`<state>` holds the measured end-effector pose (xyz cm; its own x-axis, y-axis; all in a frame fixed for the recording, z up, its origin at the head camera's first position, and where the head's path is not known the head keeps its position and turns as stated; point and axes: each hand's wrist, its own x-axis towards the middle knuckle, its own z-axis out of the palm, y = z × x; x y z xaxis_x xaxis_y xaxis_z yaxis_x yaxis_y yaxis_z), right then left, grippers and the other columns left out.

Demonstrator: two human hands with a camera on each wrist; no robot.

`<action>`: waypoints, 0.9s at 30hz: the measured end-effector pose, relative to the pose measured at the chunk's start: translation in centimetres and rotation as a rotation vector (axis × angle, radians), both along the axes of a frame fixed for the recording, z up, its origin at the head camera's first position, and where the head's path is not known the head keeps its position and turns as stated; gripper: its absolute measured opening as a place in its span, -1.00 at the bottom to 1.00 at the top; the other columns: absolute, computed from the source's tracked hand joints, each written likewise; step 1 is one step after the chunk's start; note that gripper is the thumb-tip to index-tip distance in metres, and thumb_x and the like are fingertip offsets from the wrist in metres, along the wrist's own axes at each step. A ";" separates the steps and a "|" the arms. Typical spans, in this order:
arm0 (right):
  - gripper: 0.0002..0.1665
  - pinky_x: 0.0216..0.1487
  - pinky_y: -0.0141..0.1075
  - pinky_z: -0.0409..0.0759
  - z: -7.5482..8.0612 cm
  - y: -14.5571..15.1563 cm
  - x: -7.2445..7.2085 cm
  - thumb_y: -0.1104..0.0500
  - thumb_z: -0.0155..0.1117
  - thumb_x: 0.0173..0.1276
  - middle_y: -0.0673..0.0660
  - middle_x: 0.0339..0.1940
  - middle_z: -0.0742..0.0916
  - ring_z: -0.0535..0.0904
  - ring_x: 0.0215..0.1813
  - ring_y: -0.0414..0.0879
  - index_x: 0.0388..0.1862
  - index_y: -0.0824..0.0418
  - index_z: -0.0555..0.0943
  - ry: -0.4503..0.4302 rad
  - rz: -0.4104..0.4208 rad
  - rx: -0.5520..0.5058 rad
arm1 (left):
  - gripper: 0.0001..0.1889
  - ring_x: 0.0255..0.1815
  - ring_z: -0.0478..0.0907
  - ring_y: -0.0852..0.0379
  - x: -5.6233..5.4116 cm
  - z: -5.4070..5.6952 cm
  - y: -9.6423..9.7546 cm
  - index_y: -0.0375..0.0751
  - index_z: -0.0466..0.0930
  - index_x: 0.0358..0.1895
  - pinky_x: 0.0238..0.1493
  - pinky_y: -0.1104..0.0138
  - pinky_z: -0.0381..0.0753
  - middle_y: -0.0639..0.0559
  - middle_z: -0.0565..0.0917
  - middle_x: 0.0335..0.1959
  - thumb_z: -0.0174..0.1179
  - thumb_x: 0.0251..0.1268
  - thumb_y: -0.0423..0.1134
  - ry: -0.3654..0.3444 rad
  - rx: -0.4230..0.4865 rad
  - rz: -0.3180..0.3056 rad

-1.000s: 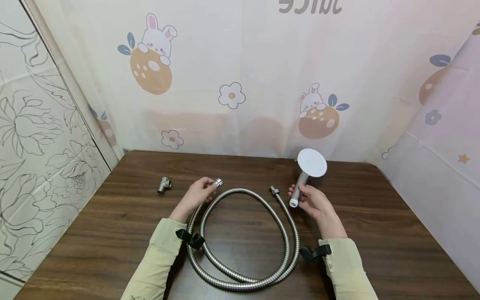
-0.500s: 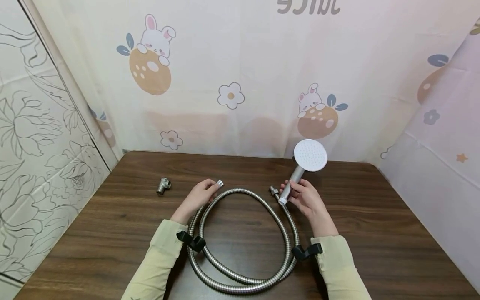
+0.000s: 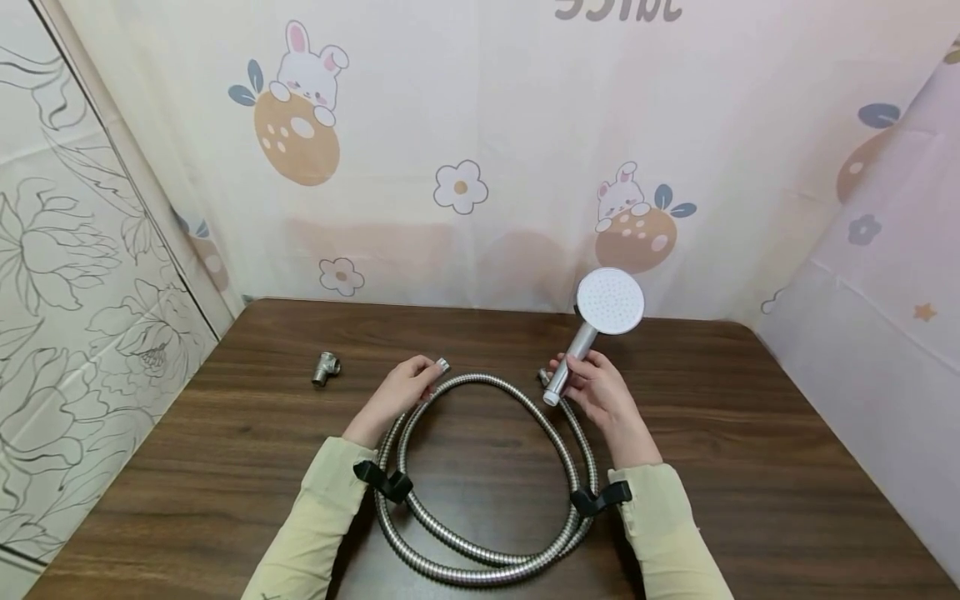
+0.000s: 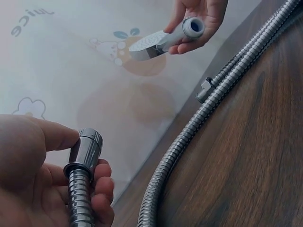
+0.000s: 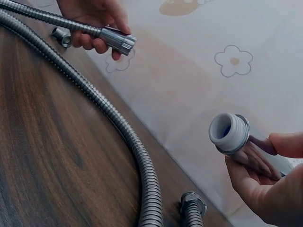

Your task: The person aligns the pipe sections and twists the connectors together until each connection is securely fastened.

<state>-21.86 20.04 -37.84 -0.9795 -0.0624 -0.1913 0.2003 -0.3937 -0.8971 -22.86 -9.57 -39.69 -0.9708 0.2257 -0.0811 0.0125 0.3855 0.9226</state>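
Left grip (image 3: 405, 387): pinching the smooth silver cylindrical connector (image 4: 86, 149) of a ribbed silver metal hose (image 3: 468, 577)
Right grip (image 3: 600, 392): fingers curled round the tubular handle (image 3: 577, 343) of a round white-faced silver shower head (image 3: 611, 301); face beyond the grip, white threaded end (image 5: 239, 132) left of it
Hose: coiled on the brown wood-grain table (image 3: 750, 433) between both grips, hex-nut end (image 5: 193, 204) below the right grip
Silver T-shaped metal fitting (image 3: 326, 368): left of the left grip, apart

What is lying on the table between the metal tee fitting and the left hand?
Nothing; the head view shows only bare wood-grain tabletop between the metal tee fitting and the left hand.
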 end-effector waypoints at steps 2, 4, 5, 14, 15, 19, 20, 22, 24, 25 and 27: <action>-0.64 -0.04 -0.26 0.53 0.0 -0.3 0.0 0.33 -0.06 0.39 0.04 -0.23 0.59 0.62 -0.16 -0.17 0.11 0.22 0.13 -0.001 -0.020 0.005 | -0.67 -0.51 0.43 0.01 0.1 0.0 0.1 -0.33 0.46 -0.14 -0.46 0.28 0.42 -0.17 0.52 -0.44 -0.04 0.37 -0.08 -0.012 0.014 -0.005; -0.64 -0.05 -0.26 0.54 0.0 -0.5 0.0 0.34 -0.05 0.39 0.06 -0.20 0.57 0.62 -0.18 -0.17 0.10 0.19 0.14 -0.001 -0.043 0.009 | -0.66 -0.53 0.41 0.01 0.2 0.1 0.2 -0.33 0.45 -0.11 -0.46 0.28 0.41 -0.19 0.52 -0.42 -0.06 0.38 -0.07 -0.019 0.020 -0.013; -0.63 -0.05 -0.26 0.54 0.0 -0.6 0.0 0.34 -0.05 0.38 0.07 -0.19 0.56 0.62 -0.18 -0.17 0.10 0.18 0.14 0.001 -0.053 0.008 | -0.65 -0.53 0.41 0.02 0.3 0.1 0.2 -0.34 0.45 -0.10 -0.46 0.27 0.42 -0.20 0.53 -0.39 -0.06 0.38 -0.07 -0.019 0.022 -0.016; -0.59 0.01 -0.20 0.52 0.2 -1.4 -0.1 0.35 -0.04 0.38 0.09 -0.12 0.52 0.61 -0.15 -0.15 0.12 0.18 0.12 0.016 -0.072 0.013 | -0.71 -0.60 0.36 0.13 0.5 0.5 0.8 -0.31 0.44 -0.09 -0.51 0.33 0.38 -0.16 0.59 -0.36 -0.12 0.41 -0.14 -0.043 0.051 0.007; -0.59 0.01 -0.20 0.52 0.3 -1.5 -0.1 0.34 -0.04 0.38 0.09 -0.12 0.52 0.61 -0.13 -0.13 0.13 0.18 0.11 0.019 -0.072 0.017 | -0.72 -0.60 0.36 0.14 0.5 0.5 0.9 -0.31 0.44 -0.10 -0.52 0.34 0.37 -0.15 0.59 -0.37 -0.13 0.42 -0.15 -0.037 0.051 0.008; -0.60 -0.01 -0.23 0.52 0.5 -1.9 -0.1 0.34 -0.04 0.38 0.09 -0.11 0.52 0.60 -0.11 -0.11 0.13 0.19 0.12 0.023 -0.069 0.018 | -0.74 -0.62 0.36 0.15 0.6 0.7 1.1 -0.30 0.44 -0.12 -0.56 0.35 0.35 -0.17 0.60 -0.36 -0.14 0.42 -0.17 -0.024 0.052 0.004; -0.61 -0.03 -0.23 0.53 0.6 -2.0 -0.1 0.34 -0.04 0.38 0.10 -0.11 0.53 0.61 -0.12 -0.11 0.11 0.19 0.13 0.021 -0.072 0.013 | -0.74 -0.62 0.37 0.15 0.6 0.8 1.2 -0.29 0.44 -0.12 -0.56 0.35 0.35 -0.17 0.60 -0.36 -0.14 0.42 -0.18 -0.023 0.052 -0.001; -0.64 -0.04 -0.25 0.54 0.7 -2.3 0.0 0.35 -0.05 0.38 0.10 -0.13 0.53 0.61 -0.14 -0.12 0.09 0.19 0.14 0.023 -0.071 0.003 | -0.75 -0.60 0.38 0.15 0.7 0.9 1.2 -0.27 0.44 -0.10 -0.53 0.33 0.38 -0.16 0.60 -0.35 -0.14 0.42 -0.18 -0.027 0.051 -0.012; -0.64 -0.03 -0.26 0.53 0.9 -2.4 0.1 0.36 -0.06 0.38 0.11 -0.11 0.52 0.61 -0.14 -0.13 0.09 0.19 0.13 0.033 -0.059 -0.004 | -0.76 -0.59 0.39 0.15 0.9 1.0 1.3 -0.26 0.43 -0.09 -0.49 0.27 0.42 -0.14 0.59 -0.35 -0.13 0.41 -0.18 -0.024 0.051 -0.018; -0.63 -0.03 -0.25 0.53 1.0 -2.6 0.1 0.36 -0.06 0.38 0.14 -0.09 0.51 0.61 -0.14 -0.12 0.10 0.20 0.13 0.041 -0.058 -0.006 | -0.76 -0.59 0.40 0.15 0.9 1.1 1.3 -0.26 0.43 -0.08 -0.47 0.25 0.44 -0.13 0.59 -0.35 -0.13 0.41 -0.19 -0.020 0.050 -0.020; -0.61 -0.02 -0.24 0.53 1.1 -2.7 0.2 0.37 -0.07 0.38 0.19 -0.03 0.48 0.60 -0.12 -0.10 0.12 0.21 0.11 0.060 -0.052 -0.005 | -0.76 -0.58 0.41 0.14 1.0 1.2 1.3 -0.26 0.43 -0.06 -0.44 0.20 0.46 -0.12 0.58 -0.36 -0.11 0.40 -0.19 -0.013 0.054 -0.020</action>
<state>-21.69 17.31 -36.70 -0.9912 -0.0124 -0.1320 0.1256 -0.4064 -0.9050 -21.86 -8.24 -38.52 -0.9650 0.2494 -0.0813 0.0073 0.3352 0.9421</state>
